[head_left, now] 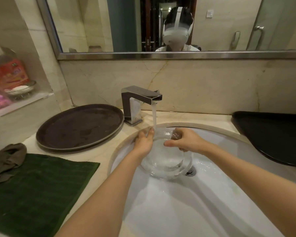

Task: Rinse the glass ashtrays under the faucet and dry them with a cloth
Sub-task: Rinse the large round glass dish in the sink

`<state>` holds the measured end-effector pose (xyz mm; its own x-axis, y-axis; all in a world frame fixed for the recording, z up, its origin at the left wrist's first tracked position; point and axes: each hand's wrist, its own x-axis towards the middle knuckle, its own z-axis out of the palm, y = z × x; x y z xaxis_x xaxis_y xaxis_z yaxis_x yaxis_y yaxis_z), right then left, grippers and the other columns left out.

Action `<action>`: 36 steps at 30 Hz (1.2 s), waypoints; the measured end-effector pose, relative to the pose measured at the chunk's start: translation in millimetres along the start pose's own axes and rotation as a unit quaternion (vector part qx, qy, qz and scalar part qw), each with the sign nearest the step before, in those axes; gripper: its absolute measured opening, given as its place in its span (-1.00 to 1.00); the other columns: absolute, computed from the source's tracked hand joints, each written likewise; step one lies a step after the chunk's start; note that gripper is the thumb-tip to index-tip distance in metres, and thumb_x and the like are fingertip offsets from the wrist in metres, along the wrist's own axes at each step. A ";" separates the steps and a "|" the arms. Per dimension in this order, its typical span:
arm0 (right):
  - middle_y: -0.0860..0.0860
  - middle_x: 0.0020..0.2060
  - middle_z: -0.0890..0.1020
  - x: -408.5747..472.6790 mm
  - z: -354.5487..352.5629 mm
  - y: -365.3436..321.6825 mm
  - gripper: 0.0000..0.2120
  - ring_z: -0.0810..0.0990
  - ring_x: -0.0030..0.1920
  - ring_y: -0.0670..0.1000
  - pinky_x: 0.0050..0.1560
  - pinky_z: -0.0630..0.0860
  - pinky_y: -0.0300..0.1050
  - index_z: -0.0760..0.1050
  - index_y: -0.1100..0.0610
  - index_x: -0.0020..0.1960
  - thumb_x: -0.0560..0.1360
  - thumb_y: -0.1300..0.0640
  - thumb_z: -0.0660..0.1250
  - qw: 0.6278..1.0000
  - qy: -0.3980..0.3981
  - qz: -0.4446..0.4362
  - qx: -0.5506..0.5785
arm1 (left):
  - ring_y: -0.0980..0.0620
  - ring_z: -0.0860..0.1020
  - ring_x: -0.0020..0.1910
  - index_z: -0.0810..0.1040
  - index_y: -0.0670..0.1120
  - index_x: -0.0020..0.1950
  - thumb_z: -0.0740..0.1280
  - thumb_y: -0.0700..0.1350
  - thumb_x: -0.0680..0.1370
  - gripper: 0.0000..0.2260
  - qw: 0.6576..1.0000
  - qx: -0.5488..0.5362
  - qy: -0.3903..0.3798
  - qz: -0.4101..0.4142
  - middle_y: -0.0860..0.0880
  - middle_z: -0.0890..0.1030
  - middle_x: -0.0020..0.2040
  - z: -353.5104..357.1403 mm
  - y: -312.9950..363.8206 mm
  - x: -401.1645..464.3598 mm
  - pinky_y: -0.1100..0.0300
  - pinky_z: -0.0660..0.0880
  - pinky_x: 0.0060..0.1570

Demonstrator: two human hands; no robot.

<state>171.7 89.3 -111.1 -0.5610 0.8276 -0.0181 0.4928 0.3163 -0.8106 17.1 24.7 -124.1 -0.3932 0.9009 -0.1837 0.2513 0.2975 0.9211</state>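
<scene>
Both hands (pixel 144 141) – apparently gripping ashtray (pixel 166 159).

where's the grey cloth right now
In the head view the grey cloth lies crumpled at the far left of the counter, on the green towel, near the round brown tray.
</scene>
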 end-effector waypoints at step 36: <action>0.06 -0.40 0.42 -33.1 -5.2 23.0 -0.69 0.37 -0.44 0.00 -0.46 0.28 -0.14 0.36 0.23 -0.17 0.25 0.35 0.49 0.983 -0.010 0.032 0.182 | -0.24 0.55 0.07 0.53 -0.13 0.18 0.28 0.50 0.24 -0.19 0.952 -0.129 -0.147 -0.237 -0.22 0.58 0.13 -3.3 -16.9 15.2 -0.09 0.55 -0.15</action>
<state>205.1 71.6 -126.1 -0.5517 0.8297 -0.0845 0.2586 0.0739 -0.9632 3.9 32.3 -141.3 -0.1346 0.7450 -0.6534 -0.1335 0.6397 0.7569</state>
